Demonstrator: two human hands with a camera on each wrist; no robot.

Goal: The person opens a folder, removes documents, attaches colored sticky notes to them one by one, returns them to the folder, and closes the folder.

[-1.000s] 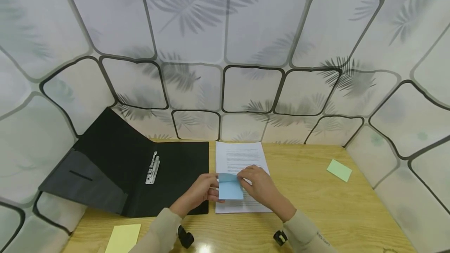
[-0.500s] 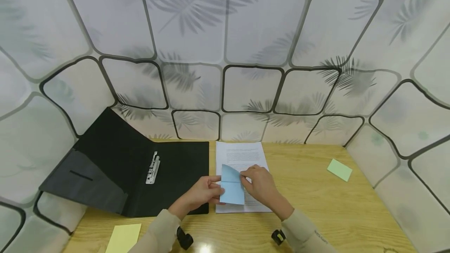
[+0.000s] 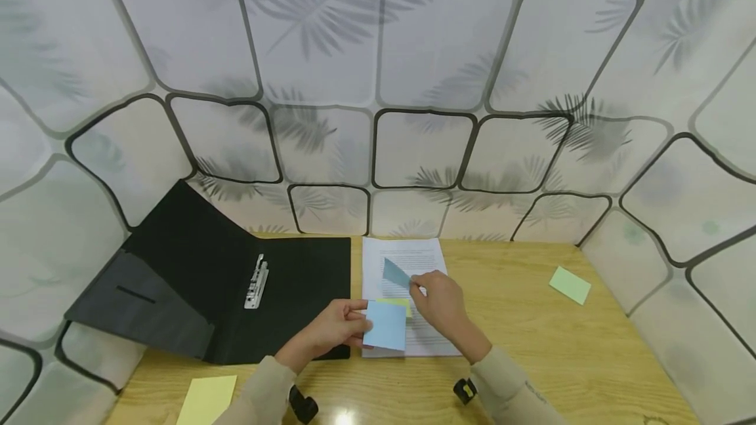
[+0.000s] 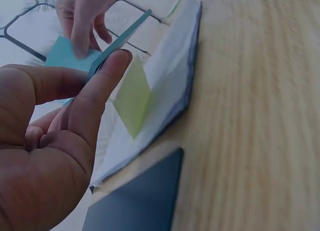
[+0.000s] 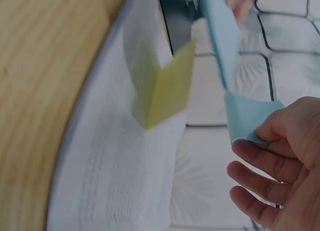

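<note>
**Blue note peeled from its pad above the printed pages**

We count two hands, one black folder (image 3: 236, 287), one stack of printed pages (image 3: 407, 261) and four coloured paper items on the worktop (image 3: 531, 346). Our left hand (image 3: 331, 330) grips a blue sticky pad (image 3: 385, 325) just above the pages' near edge. Our right hand (image 3: 440, 297) pinches a single blue note (image 3: 396, 273), curled and lifted clear of the pad. A yellow note (image 3: 397, 303) stands folded on the pages. One green note (image 3: 569, 285) lies far right, one pale yellow sheet (image 3: 207, 399) near left.
</note>
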